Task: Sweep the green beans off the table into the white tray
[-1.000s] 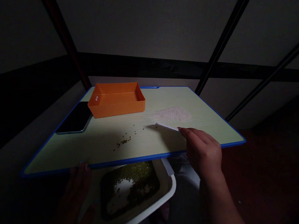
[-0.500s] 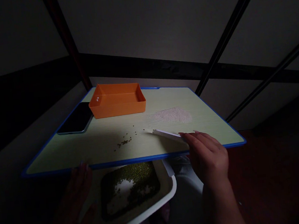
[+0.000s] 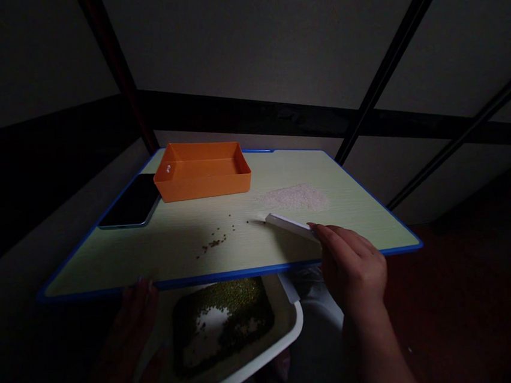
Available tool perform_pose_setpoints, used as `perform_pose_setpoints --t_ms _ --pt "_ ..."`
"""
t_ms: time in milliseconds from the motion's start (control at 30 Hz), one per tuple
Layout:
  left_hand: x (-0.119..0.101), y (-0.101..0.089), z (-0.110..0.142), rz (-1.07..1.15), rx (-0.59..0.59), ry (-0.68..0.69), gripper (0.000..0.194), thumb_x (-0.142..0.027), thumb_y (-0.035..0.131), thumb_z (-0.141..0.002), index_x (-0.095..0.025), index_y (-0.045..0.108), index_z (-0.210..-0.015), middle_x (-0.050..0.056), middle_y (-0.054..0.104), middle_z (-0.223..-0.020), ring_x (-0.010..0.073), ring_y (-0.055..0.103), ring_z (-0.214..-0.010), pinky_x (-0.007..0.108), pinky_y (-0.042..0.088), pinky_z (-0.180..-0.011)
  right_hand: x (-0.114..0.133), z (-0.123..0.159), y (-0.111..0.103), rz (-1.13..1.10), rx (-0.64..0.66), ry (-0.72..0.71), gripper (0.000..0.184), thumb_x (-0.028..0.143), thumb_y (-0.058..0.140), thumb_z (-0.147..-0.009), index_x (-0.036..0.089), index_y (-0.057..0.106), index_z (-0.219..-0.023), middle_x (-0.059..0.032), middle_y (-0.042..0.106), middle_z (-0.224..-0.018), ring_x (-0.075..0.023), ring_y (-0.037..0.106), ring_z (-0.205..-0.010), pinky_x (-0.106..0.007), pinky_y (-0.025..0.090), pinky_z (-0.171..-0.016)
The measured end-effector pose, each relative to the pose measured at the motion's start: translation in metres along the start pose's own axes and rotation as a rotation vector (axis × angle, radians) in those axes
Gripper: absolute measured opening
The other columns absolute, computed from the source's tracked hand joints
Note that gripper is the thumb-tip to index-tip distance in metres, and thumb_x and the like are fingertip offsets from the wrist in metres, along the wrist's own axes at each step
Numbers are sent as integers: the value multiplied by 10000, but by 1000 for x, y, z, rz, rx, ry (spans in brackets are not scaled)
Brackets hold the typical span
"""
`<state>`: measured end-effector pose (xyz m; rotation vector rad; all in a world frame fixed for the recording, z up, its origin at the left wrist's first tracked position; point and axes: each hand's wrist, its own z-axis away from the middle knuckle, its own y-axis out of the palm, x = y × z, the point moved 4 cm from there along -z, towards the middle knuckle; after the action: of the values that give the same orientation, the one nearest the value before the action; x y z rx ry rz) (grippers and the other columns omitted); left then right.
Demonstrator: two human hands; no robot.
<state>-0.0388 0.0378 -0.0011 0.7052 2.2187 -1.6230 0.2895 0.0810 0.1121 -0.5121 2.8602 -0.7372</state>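
My right hand [image 3: 353,266] pinches a flat white strip [image 3: 291,226] by its near end, held tilted over the green board [image 3: 367,229] with its far end close to the surface. Small dark green beans [image 3: 215,242] lie scattered left of the strip, and one or two sit by its tip. Beyond it spreads a thin patch of pale grainy powder [image 3: 296,197]. In deep shadow, my left hand [image 3: 131,336] has its fingers stretched out by the board's front edge, beside a white tub [image 3: 291,326]. That tub, partly under the board, contains many green beans [image 3: 242,295].
An orange open box [image 3: 205,187] stands at the back left of the board. Left of it lies a dark-screened tablet or phone [image 3: 130,202]. A raised blue rim [image 3: 227,275] runs round the board. Dark panelled walls [image 3: 241,42] rise behind.
The white strip's tip has shifted slightly right and turned to show more of its flat face. The beans and powder look the same, and my left hand stays put.
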Motion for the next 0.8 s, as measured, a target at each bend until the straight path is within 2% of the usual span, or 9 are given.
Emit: perform_pose_setpoints --t_ms 167,433,533,667,800 --pt "-6 -2 -3 22 -30 -11 616 -402 371 -897 -487 138 -1462 -98 139 -1642 279 148 -1505 603 221 -1189 4 -1 2 -57 15 -32 265 25 477 -891 110 699 -1007 -105 766 -823 -195 697 -732 -323 558 -665" --pt "-3 -1 -2 23 -19 14 621 -383 390 -901 -482 145 -1462 -106 142 -1641 266 159 -1504 590 197 -1205 24 -4 -1 -164 101 -129 285 52 435 -934 114 691 -1043 -90 776 -877 -170 709 -794 -336 577 -789" --pt "-2 0 -3 4 -12 13 626 -395 378 -897 -479 131 -1466 -108 122 -1644 276 156 -1504 601 198 -1203 22 -5 6 -139 123 -107 300 55 438 -924 129 706 -1037 -97 779 -918 -186 716 -823 -346 586 -770" --pt "-3 -1 -3 7 -10 -3 634 -411 368 -893 -492 105 -1464 -122 98 -1645 284 129 -1509 618 185 -1202 14 -7 22 -108 129 -85 298 54 460 -898 125 724 -1017 -111 773 -885 -201 711 -764 -326 570 -663" --pt "-3 -2 -1 -3 -9 18 630 -404 368 -889 -493 124 -1462 -121 111 -1643 285 149 -1505 605 180 -1209 7 -13 36 -100 151 -44 307 46 482 -870 145 738 -1006 -107 771 -863 -192 698 -731 -306 541 -644"
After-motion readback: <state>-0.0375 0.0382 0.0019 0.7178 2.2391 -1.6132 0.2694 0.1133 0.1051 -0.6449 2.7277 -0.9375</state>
